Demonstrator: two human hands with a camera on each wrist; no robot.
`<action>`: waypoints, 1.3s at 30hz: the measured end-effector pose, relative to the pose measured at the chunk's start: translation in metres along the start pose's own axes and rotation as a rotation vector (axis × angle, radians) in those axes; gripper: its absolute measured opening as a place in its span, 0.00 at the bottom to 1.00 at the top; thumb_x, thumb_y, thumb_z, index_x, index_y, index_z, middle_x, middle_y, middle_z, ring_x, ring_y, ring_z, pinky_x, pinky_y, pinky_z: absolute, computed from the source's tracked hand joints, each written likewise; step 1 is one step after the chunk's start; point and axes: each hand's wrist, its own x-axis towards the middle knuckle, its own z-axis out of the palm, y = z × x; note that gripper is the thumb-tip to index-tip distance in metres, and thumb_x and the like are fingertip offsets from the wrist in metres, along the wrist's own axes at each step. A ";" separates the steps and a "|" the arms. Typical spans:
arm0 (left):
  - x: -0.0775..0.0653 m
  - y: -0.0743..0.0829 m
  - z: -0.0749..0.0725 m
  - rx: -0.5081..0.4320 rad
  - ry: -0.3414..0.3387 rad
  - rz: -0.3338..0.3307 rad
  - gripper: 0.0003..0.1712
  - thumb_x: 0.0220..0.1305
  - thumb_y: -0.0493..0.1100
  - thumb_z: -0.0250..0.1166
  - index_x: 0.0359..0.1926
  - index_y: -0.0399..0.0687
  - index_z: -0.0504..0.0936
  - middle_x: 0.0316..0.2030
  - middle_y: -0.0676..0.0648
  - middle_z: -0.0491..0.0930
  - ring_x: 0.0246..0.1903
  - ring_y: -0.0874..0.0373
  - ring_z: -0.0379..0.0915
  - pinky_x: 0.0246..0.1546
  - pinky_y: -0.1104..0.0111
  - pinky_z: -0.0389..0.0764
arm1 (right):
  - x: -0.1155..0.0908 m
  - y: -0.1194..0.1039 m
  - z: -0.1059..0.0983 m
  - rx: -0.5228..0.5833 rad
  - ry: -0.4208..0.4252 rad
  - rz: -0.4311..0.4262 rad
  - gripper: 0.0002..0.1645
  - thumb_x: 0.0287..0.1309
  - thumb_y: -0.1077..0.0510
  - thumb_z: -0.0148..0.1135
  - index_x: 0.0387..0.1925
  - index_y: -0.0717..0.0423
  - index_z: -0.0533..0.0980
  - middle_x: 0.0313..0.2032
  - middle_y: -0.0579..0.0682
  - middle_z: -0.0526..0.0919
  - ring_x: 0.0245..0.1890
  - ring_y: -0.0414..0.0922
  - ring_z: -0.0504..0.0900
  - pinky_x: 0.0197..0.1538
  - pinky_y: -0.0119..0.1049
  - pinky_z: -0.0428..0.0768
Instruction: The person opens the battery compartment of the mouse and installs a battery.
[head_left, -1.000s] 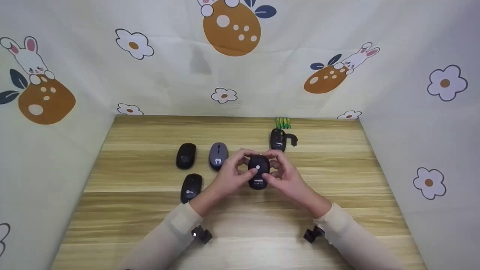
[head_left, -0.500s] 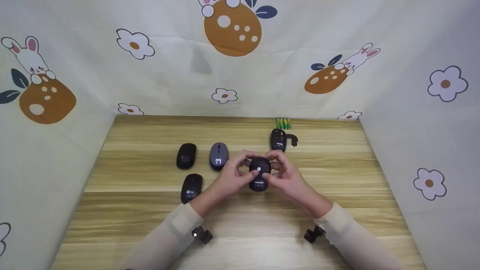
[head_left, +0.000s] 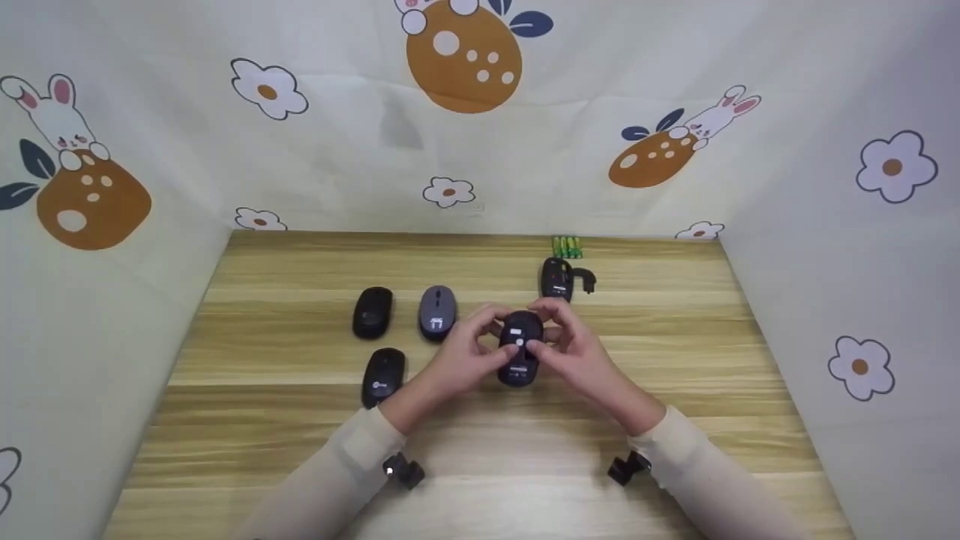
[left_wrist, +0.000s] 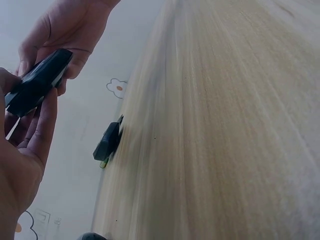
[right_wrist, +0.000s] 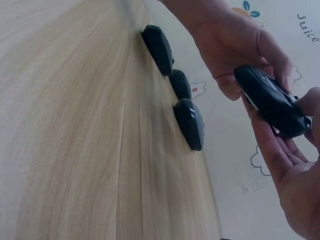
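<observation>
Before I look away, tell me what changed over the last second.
The black computer mouse, held throughout by the left hand and right hand, shifted slightly toward the person; a white patch now shows on its upper face. Green batteries and other mice stayed put.

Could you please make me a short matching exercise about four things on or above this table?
Things
1. mouse with the white dot
2. grey mouse
3. batteries
4. curved black piece

Places and states
A. green, in a row near the back edge of the table
B. just right of an overturned black mouse
C. gripped by the left hand and right hand
D. lying wheel side up

Pairs: 1-C, 2-D, 3-A, 4-B
</observation>
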 end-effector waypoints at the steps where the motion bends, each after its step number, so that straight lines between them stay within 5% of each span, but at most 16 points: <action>1: 0.000 0.000 0.000 0.004 -0.002 0.001 0.25 0.69 0.35 0.73 0.66 0.45 0.83 0.58 0.48 0.83 0.50 0.52 0.79 0.38 0.63 0.91 | 0.000 0.000 0.000 -0.013 0.002 -0.009 0.30 0.70 0.69 0.70 0.70 0.54 0.74 0.60 0.61 0.80 0.52 0.56 0.89 0.51 0.45 0.93; 6: -0.001 -0.001 0.000 0.006 -0.013 -0.006 0.23 0.70 0.36 0.73 0.64 0.45 0.84 0.56 0.47 0.82 0.51 0.49 0.79 0.38 0.63 0.91 | 0.002 0.000 -0.001 -0.090 0.027 -0.101 0.31 0.71 0.69 0.70 0.72 0.56 0.77 0.63 0.56 0.82 0.56 0.52 0.85 0.55 0.39 0.89; 13: -0.002 -0.002 0.002 0.009 -0.034 -0.037 0.22 0.69 0.36 0.74 0.63 0.43 0.84 0.56 0.45 0.82 0.51 0.44 0.80 0.41 0.63 0.92 | 0.006 0.001 -0.006 -0.135 0.079 -0.205 0.29 0.70 0.70 0.72 0.70 0.61 0.79 0.52 0.57 0.86 0.47 0.49 0.84 0.58 0.35 0.83; 19: -0.002 -0.002 0.002 0.029 -0.035 -0.041 0.24 0.69 0.36 0.73 0.65 0.44 0.84 0.58 0.45 0.82 0.51 0.48 0.78 0.45 0.63 0.91 | 0.006 0.000 -0.009 -0.127 0.106 -0.203 0.28 0.69 0.70 0.72 0.69 0.60 0.80 0.40 0.57 0.85 0.40 0.46 0.83 0.50 0.34 0.84; 39: -0.001 -0.002 0.001 0.043 -0.039 -0.015 0.26 0.69 0.37 0.75 0.67 0.51 0.84 0.58 0.49 0.85 0.51 0.50 0.81 0.60 0.39 0.83 | 0.011 0.000 -0.038 -0.069 0.208 -0.221 0.27 0.66 0.75 0.71 0.66 0.68 0.81 0.36 0.55 0.87 0.37 0.44 0.85 0.43 0.32 0.87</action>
